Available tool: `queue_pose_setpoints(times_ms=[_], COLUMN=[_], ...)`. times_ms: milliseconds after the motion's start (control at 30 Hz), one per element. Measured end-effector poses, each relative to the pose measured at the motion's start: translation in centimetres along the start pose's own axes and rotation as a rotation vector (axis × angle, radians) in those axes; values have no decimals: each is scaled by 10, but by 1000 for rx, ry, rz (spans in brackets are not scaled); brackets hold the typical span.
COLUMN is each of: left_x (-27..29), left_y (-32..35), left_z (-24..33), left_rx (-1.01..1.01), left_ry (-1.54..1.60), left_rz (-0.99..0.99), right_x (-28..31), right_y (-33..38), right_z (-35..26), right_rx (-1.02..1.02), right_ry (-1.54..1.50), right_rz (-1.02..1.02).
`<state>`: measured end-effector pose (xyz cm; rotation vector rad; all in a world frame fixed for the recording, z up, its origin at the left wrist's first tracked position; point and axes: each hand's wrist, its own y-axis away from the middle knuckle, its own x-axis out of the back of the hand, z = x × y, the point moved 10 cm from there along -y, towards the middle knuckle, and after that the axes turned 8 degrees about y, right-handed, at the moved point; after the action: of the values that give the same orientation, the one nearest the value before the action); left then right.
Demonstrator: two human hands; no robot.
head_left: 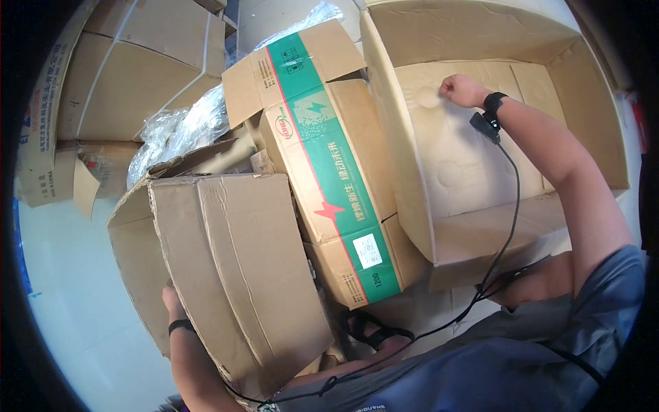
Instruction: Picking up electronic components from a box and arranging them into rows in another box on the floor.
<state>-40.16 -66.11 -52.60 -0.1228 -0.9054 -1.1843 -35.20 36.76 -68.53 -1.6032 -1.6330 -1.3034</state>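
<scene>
On the left, a plain brown cardboard box (240, 268) stands tilted, with creases along its side. My left hand (170, 299) is at that box's left edge, closed on the cardboard, its fingertips partly hidden. At the upper right, my right hand (465, 91) is curled into a fist over a large open cardboard box (480, 151); nothing shows in the fingers. Between the two boxes lies a long brown carton (336, 178) with a green band and a red stripe, one end flap folded out.
Strapped cartons (137, 62) are stacked at the upper left, with clear plastic wrap (185, 130) bunched beside them. A black cable (511, 220) runs from my right wrist across my body. Pale floor (82, 309) shows at the left. My sandalled foot (377, 333) is below the long carton.
</scene>
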Motion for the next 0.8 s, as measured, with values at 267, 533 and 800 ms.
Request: queue_pose_setpoints(times_ms=[267,533,800], left_x=[-9,-4,-29], left_y=[16,35,41], left_z=[4,-1,12], left_rx=[58,113,172], left_ry=[55,110,162], left_rz=[-3,-18,-35], right_x=[1,1,-3], right_y=[2,5,3], right_z=[-2,-5,7], right_rx=[15,2,-8], right_ry=[17,55,8], right_rz=[-4,-47,-40])
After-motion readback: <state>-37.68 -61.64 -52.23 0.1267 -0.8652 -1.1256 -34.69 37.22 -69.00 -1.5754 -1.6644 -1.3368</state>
